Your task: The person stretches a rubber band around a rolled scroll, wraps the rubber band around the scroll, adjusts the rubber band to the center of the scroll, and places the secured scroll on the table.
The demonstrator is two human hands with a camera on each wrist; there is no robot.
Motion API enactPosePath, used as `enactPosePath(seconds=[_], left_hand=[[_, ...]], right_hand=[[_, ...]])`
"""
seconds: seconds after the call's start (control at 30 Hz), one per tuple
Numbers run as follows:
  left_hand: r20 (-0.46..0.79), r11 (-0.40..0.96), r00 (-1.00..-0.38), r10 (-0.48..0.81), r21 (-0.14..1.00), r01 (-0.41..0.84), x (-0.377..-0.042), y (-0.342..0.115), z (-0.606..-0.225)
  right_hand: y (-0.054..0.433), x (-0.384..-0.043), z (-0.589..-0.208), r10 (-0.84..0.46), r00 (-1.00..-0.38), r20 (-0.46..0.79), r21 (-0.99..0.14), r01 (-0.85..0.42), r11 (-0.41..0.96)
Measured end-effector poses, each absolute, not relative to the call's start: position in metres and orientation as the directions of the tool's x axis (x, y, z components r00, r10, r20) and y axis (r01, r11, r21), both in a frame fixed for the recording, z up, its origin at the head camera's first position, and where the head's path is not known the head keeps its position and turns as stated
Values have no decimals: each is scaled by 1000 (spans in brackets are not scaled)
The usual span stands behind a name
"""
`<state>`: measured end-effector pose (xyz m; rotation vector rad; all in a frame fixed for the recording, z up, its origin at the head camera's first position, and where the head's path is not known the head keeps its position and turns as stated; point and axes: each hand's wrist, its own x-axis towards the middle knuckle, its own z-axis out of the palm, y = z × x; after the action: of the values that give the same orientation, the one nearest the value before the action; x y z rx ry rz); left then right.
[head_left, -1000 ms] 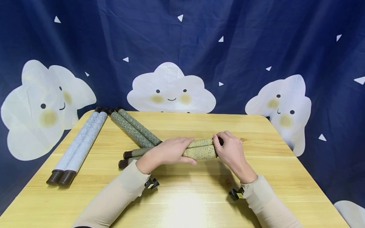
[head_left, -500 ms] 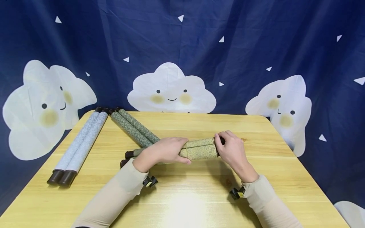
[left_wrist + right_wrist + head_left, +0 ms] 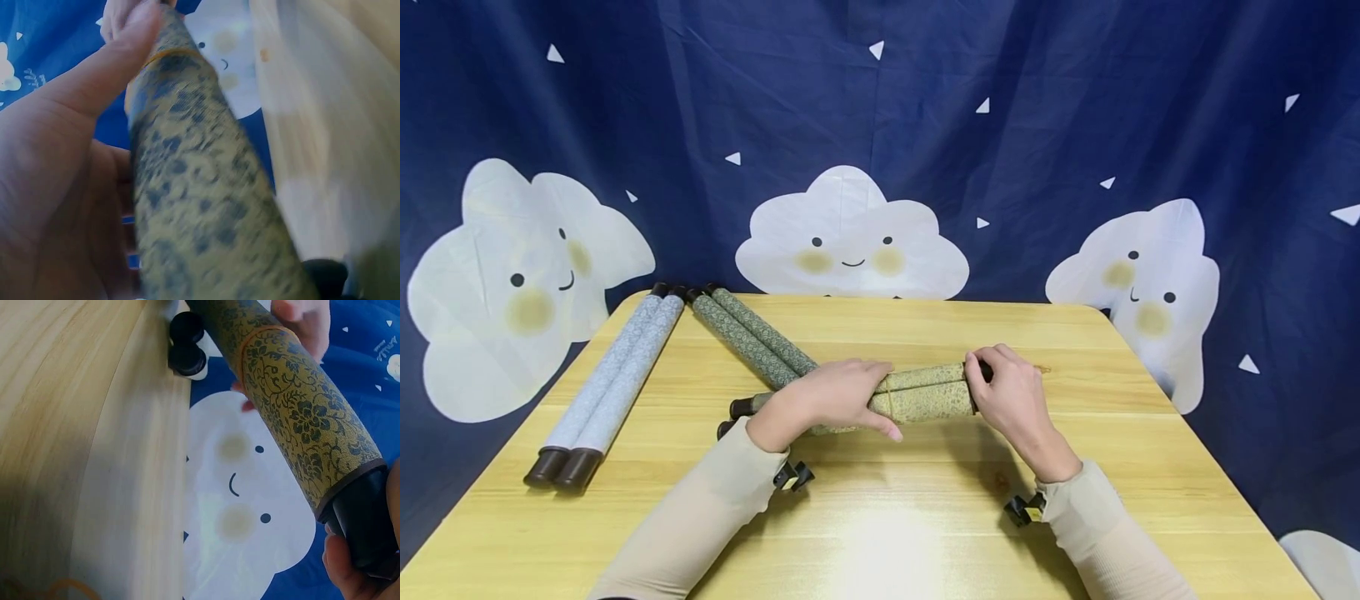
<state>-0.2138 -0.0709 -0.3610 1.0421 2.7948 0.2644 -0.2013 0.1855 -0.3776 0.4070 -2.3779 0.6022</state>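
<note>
A yellow, flower-patterned hanging scroll [image 3: 928,400], rolled into two rolls lying side by side, is held between both hands. My left hand [image 3: 827,396] lies over its left part, thumb along the near side and fingers round the far side. A thin rubber band [image 3: 244,353] circles the scroll, close to the left fingertips. With thumb and fingers, my right hand [image 3: 1011,400] grips the dark end knob [image 3: 362,515]. Two dark end caps [image 3: 741,407] with olive cloth show left of my left wrist, which hides whether they belong to the same scroll.
A green patterned double-rolled scroll [image 3: 752,337] lies slanting behind my left hand. Further left is a pale blue one [image 3: 613,379] with dark ends. Loose rubber bands [image 3: 1042,368] lie on the wooden table [image 3: 1112,417]. A blue cloud-print curtain [image 3: 1022,167] hangs behind.
My left hand has slid slightly left along the yellow scroll, and the rubber band shows beside its fingers. The right hand keeps its grip on the knob, almost unmoved.
</note>
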Motion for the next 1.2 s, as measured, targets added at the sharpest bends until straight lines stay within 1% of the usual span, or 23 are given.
enactPosePath(seconds=[0.1,0.2,0.47,0.63,0.83,0.93,1.07,1.2], left_hand=[[-25,714,-732,681,245,655,-214,-66,-362],[-3,697,-719,695,245,673,-213,-63,-363],[-59,731,-740,670,223,645,-215,-68,-364],[-76,731,-737,672,231,642,-215,-70,-361],[-113,754,-750,652,202,625,-214,-72,-359],[-114,754,-750,651,205,624,-214,-72,-358],[-111,754,-753,648,234,614,-215,-75,-359],[-88,756,-762,642,241,609,-216,-79,-363]], right_hand=[[185,-201,-378,-133,-746,653,-316,-427,848],[185,-200,-378,-132,-749,649,-316,-423,849],[186,-201,-377,-132,-759,638,-325,-420,847],[186,-201,-377,-127,-765,631,-331,-414,848],[187,-201,-376,-128,-766,631,-332,-415,847],[187,-201,-376,-129,-761,635,-329,-418,847],[187,-202,-377,-131,-755,642,-325,-423,846],[187,-203,-378,-134,-756,640,-320,-422,848]])
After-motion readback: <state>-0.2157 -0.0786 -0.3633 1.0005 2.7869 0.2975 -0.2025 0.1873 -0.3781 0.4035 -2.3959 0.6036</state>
